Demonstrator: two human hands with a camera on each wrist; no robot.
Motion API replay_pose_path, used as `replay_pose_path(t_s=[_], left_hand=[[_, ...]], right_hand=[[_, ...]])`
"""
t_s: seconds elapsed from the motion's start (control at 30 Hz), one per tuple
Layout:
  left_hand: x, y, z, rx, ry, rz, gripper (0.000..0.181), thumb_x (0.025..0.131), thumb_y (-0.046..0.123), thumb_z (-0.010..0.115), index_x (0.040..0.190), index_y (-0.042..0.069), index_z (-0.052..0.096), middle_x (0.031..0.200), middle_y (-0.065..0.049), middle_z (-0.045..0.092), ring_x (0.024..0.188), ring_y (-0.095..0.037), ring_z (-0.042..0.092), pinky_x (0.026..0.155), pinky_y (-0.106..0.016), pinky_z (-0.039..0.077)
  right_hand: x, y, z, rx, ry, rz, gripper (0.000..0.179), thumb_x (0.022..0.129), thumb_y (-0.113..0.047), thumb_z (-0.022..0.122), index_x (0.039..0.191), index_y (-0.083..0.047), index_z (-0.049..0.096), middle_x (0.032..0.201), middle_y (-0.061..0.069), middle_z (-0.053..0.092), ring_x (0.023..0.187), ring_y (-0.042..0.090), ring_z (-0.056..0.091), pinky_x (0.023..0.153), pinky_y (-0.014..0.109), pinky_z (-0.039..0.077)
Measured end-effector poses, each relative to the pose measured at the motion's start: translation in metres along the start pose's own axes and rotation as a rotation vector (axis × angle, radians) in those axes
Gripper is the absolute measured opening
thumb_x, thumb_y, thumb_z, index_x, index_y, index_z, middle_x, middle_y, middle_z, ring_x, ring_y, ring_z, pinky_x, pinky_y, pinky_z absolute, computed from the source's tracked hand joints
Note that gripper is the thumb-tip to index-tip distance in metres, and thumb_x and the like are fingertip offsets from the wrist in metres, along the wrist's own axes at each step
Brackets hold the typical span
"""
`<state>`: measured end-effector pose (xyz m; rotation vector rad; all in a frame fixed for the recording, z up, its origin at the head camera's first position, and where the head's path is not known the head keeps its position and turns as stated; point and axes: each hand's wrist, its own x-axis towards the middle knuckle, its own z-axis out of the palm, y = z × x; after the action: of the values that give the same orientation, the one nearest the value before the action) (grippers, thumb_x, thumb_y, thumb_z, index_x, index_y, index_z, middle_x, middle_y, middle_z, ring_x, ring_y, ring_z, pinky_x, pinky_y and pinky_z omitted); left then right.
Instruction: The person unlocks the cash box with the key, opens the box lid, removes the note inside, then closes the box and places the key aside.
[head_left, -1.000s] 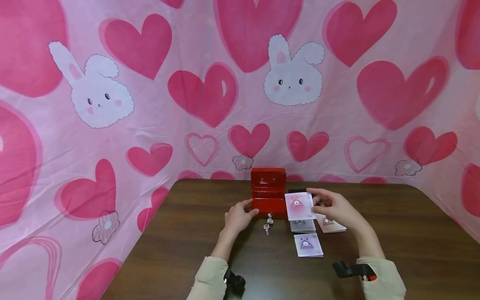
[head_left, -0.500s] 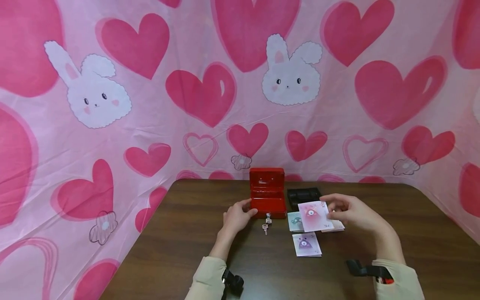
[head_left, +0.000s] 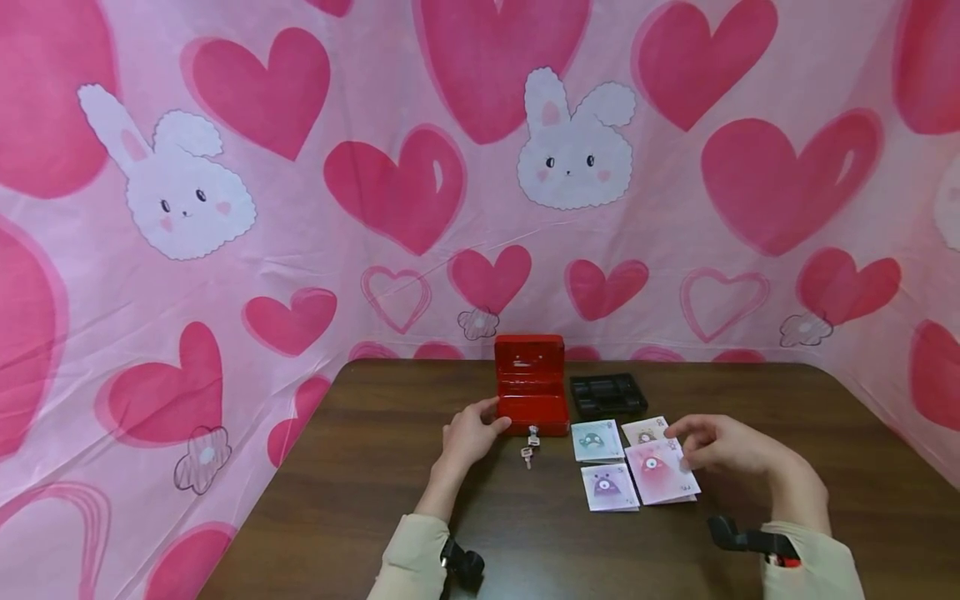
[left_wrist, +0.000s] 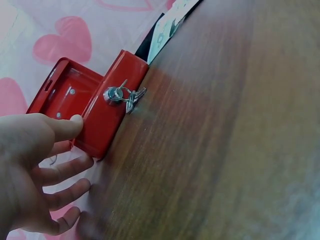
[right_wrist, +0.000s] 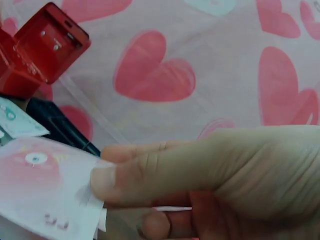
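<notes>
A red cash box [head_left: 534, 414] stands with its lid raised. My left hand [head_left: 468, 435] holds its near left corner, thumb on the edge and index finger along the side; the other fingers are spread beside it in the left wrist view. Keys [left_wrist: 134, 98] hang from the lock at the front. My right hand [head_left: 742, 454] pinches a folded pink paper [right_wrist: 35, 185] with a one-eyed monster printed on it, between thumb and fingers at its right edge. The pink paper overlaps a cream folded paper [head_left: 643, 430]. To its left lie a green one [head_left: 597, 442] and a purple one [head_left: 609, 490].
A black compartment tray [head_left: 606, 395] lies behind the papers, right of the cash box. The brown wooden table [head_left: 360, 500] ends at a pink cloth [head_left: 420, 308] with hearts and rabbits. Both wrists carry black straps.
My right hand has moved right and toward me with the pink paper, from over the green paper to beside the purple one. The tray and cream paper show more. The left hand keeps its place.
</notes>
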<state>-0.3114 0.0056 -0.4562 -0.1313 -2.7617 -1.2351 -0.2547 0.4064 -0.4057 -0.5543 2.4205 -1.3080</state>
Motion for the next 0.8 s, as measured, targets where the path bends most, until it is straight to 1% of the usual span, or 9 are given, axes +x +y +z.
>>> replay_pose_path(t_s=[0.1,0.2,0.33,0.43,0.53,0.57,0.6,0.67,0.8], left_hand=[[0.0,-0.001,0.0,0.002,0.0,0.0,0.048,0.09,0.036,0.072,0.134,0.022,0.064,0.124,-0.006,0.071,0.111,-0.028,0.063,0.095,-0.055,0.039],[0.0,-0.001,0.0,0.003,0.0,0.0,0.048,0.089,0.037,0.072,0.134,0.022,0.064,0.124,-0.006,0.071,0.111,-0.028,0.063,0.094,-0.054,0.039],[-0.001,0.0,0.0,0.003,0.004,0.002,0.048,0.089,0.036,0.072,0.134,0.021,0.064,0.124,-0.006,0.071,0.111,-0.028,0.064,0.094,-0.055,0.039],[-0.001,0.001,0.0,0.002,0.004,-0.001,0.048,0.09,0.036,0.072,0.134,0.021,0.064,0.123,-0.006,0.071,0.111,-0.028,0.064,0.094,-0.054,0.039],[-0.001,0.002,0.0,0.001,0.003,-0.004,0.048,0.089,0.036,0.072,0.135,0.021,0.064,0.123,-0.006,0.071,0.11,-0.028,0.063,0.093,-0.053,0.039],[-0.001,0.001,0.0,0.002,0.004,-0.004,0.048,0.089,0.036,0.072,0.135,0.021,0.064,0.123,-0.006,0.071,0.11,-0.028,0.064,0.092,-0.053,0.039],[-0.001,0.001,0.0,0.005,0.006,-0.002,0.048,0.089,0.036,0.072,0.134,0.021,0.064,0.122,-0.006,0.071,0.11,-0.028,0.064,0.092,-0.052,0.039],[-0.001,0.001,0.0,0.007,0.007,-0.001,0.048,0.089,0.036,0.072,0.134,0.021,0.064,0.122,-0.006,0.072,0.109,-0.028,0.064,0.092,-0.052,0.039],[0.0,0.0,0.001,0.014,0.01,0.005,0.048,0.09,0.036,0.072,0.135,0.021,0.064,0.122,-0.006,0.071,0.11,-0.028,0.064,0.092,-0.053,0.039]], right_hand=[[0.0,0.009,0.002,0.047,-0.039,0.038,0.048,0.086,-0.009,0.069,0.125,0.014,0.05,0.078,0.001,0.059,0.063,0.011,0.051,0.054,0.026,0.043],[-0.001,0.016,0.002,0.032,-0.051,0.086,0.047,0.085,-0.008,0.069,0.123,0.013,0.051,0.076,0.001,0.058,0.061,0.012,0.05,0.053,0.026,0.041],[-0.004,0.017,0.002,-0.037,-0.027,0.126,0.046,0.083,-0.007,0.07,0.122,0.011,0.054,0.075,0.005,0.058,0.058,0.013,0.048,0.051,0.025,0.04],[-0.006,0.013,0.001,-0.053,-0.001,0.166,0.048,0.083,-0.009,0.071,0.124,0.01,0.055,0.076,0.005,0.059,0.06,0.015,0.048,0.052,0.026,0.04],[-0.008,0.008,0.001,-0.063,0.054,0.239,0.049,0.083,-0.011,0.072,0.125,0.008,0.057,0.08,0.006,0.059,0.067,0.019,0.05,0.059,0.029,0.042],[-0.008,0.006,0.001,-0.085,0.079,0.251,0.049,0.084,-0.013,0.072,0.125,0.008,0.057,0.081,0.007,0.059,0.069,0.02,0.051,0.061,0.031,0.043],[-0.008,0.004,0.001,-0.077,0.103,0.279,0.049,0.085,-0.013,0.072,0.127,0.007,0.056,0.085,0.008,0.061,0.075,0.021,0.053,0.065,0.033,0.046],[-0.006,0.0,0.0,-0.116,0.164,0.299,0.048,0.087,-0.016,0.071,0.128,0.005,0.056,0.09,0.009,0.061,0.081,0.022,0.054,0.07,0.036,0.047],[0.001,-0.005,0.001,-0.217,0.264,0.249,0.045,0.091,-0.021,0.069,0.128,0.003,0.057,0.097,0.01,0.065,0.087,0.023,0.057,0.073,0.036,0.05]])
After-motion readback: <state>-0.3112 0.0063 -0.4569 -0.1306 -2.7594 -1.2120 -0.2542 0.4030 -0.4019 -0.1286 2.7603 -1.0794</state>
